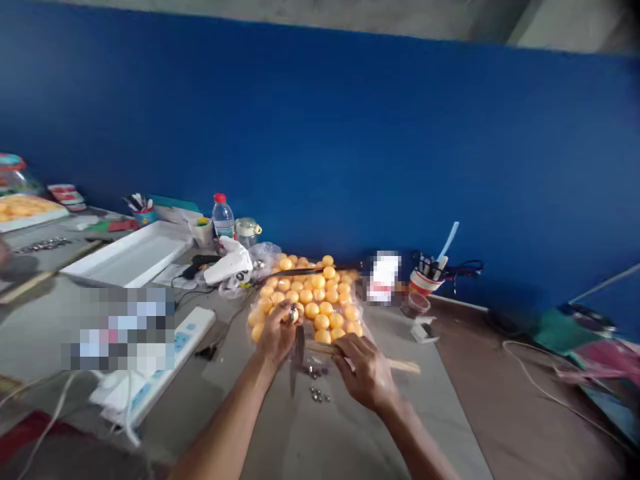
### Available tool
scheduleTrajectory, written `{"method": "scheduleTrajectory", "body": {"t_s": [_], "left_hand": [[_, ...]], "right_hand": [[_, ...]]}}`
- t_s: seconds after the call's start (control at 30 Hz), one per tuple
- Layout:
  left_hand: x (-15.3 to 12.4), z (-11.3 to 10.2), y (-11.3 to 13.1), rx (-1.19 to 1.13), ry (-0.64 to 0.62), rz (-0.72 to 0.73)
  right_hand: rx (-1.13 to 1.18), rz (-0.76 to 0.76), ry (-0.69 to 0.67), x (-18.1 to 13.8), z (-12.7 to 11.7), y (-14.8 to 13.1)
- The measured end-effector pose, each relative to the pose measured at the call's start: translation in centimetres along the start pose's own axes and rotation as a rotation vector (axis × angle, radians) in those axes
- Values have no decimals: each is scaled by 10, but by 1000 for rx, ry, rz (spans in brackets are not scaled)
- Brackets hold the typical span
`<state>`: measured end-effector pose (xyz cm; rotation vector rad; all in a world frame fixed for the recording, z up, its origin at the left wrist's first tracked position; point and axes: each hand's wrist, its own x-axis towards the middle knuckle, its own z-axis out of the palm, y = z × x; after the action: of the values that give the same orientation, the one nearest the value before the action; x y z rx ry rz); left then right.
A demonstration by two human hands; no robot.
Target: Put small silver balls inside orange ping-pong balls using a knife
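My left hand (277, 335) is closed, pinching a small shiny metal piece (293, 313) at the near edge of a batch of many orange balls (320, 293) laid in rows on clear plastic. A dark, blurred, knife-like tool (298, 353) hangs below that hand. My right hand (365, 370) lies over a thin wooden stick (403, 365) on the table, fingers curled down on it. Several small metal pieces (317, 395) lie on the grey table between my hands.
A white tray (130, 257), a water bottle (223, 217), a jar (247, 231), a white power strip (165, 357) and cables sit left. A cup of tools (425, 279) stands at right by the blue wall. Loose cable (545, 390) crosses the brown surface.
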<state>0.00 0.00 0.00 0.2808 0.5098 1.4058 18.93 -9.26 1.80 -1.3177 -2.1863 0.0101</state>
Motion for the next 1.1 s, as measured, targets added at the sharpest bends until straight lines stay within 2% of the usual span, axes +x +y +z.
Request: {"method": "scheduleTrajectory", "body": {"t_s": [0.13, 0.23, 0.5, 0.63, 0.7, 0.77, 0.87, 0.97, 1.1], "left_hand": [[2, -5, -6, 20, -32, -5], [4, -5, -8, 18, -52, 24], [0, -1, -5, 58, -66, 15], [-1, -1, -5, 93, -43, -20], [-1, -1, -5, 112, -41, -34], [-1, -1, -6, 132, -43, -44], [-2, -2, -8, 170, -28, -38], [-2, -3, -10, 221, -12, -21], [-3, -4, -13, 272, -27, -40]], "right_hand": [[-44, -30, -138, 3, 2, 6], [-104, 3, -174, 3, 9, 12], [-278, 206, -106, 5, 29, 20], [-274, 231, -56, 6, 29, 13], [-223, 185, -36, 6, 25, 8], [-125, 68, -93, 6, 21, 1], [-19, -85, -261, 6, 15, -9], [-55, -74, -401, 7, 14, -17], [-123, 35, -533, 6, 17, -20]]}}
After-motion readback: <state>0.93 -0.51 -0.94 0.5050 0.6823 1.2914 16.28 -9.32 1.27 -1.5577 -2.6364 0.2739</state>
